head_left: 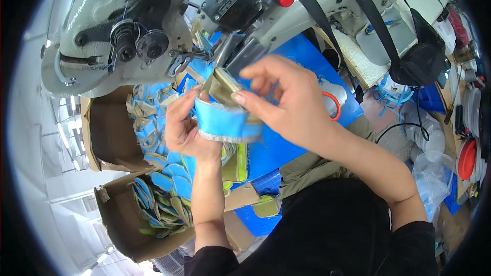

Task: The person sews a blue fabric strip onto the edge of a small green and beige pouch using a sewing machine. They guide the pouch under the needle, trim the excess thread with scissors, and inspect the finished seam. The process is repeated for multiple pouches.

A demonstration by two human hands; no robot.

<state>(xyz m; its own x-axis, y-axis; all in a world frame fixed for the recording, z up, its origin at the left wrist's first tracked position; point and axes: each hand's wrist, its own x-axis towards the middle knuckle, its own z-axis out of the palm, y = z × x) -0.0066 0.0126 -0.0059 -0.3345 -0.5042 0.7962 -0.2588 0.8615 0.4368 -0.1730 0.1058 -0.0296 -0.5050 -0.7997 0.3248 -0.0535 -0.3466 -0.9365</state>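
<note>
A light-blue fabric piece (223, 120) with a tan lining and pale edging is bent into a curved band, like a slipper upper. My left hand (186, 128) is closed round its left side, the fingers partly hidden behind it. At the upper right, my right hand (289, 103) pinches the tan edge between thumb and curled fingers. The band is held up under the head of a grey sewing machine (169, 25), apart from it. Motion blurs its lower right edge.
Left of my arm, one cardboard box (110, 138) holds blue and tan strips, and a nearer box (120, 214) holds blue and green sole-shaped pieces. Red-handled scissors (335, 106) lie on the blue work surface (299, 53). A black strap (376, 20) hangs at upper right.
</note>
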